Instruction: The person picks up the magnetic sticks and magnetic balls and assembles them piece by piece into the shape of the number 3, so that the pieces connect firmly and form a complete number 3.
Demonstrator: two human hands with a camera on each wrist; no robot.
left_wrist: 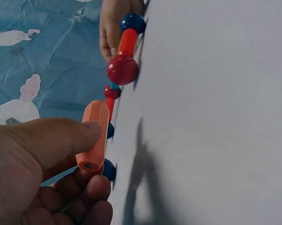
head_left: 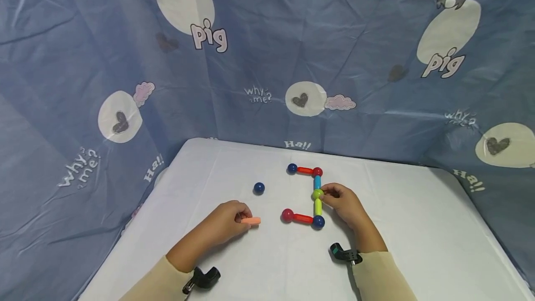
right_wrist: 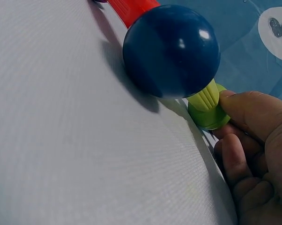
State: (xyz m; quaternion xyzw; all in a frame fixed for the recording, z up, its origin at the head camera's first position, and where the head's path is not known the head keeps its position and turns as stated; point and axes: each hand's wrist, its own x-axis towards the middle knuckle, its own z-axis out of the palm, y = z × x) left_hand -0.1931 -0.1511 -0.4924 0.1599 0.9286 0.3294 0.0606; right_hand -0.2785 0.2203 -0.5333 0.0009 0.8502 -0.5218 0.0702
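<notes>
Between thumb and fingers my left hand (head_left: 230, 219) pinches an orange rod (left_wrist: 95, 136), held just off the white table. My right hand (head_left: 343, 202) pinches the green ball (head_left: 318, 194) in the middle of a bracket-shaped chain of balls and rods. From that ball a blue rod (head_left: 317, 182) runs to a far red ball (head_left: 317, 172), and a yellow-green rod (head_left: 318, 207) to a near blue ball (right_wrist: 171, 51). Red rods (head_left: 303, 219) lead left from both corners, ending in a crimson ball (left_wrist: 122, 70) near and a dark blue ball (head_left: 292, 168) far.
A loose dark blue ball (head_left: 259, 188) lies left of the chain, beyond my left hand. The white table (head_left: 418, 226) meets a blue printed cloth (head_left: 259, 59) behind and at the sides. Each wrist wears a small black camera (head_left: 204, 278).
</notes>
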